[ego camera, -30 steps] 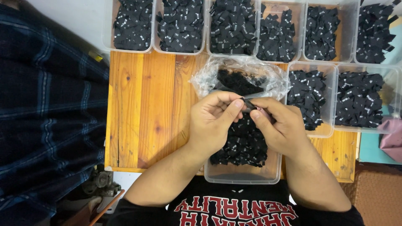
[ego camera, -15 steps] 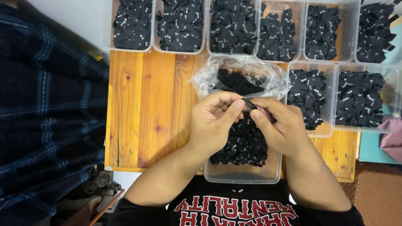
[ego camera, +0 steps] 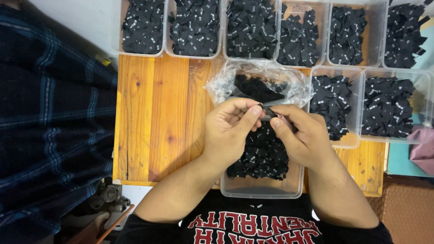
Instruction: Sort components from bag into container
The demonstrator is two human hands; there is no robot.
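Fingers of the left hand and right hand pinch what appears to be one small black label between them, above a clear tub on the table

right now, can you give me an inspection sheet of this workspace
surface: wooden table, bare on its left part
job's things: small black label pinched between both hands; clear tub of black labels beneath them
clutter: crumpled clear plastic bag with black pieces; row of tubs of labels along the far edge, two more tubs at right
hands: left hand and right hand both shut on the label
cables: nothing seen
surroundings: dark plaid fabric at left; pink cloth at right edge
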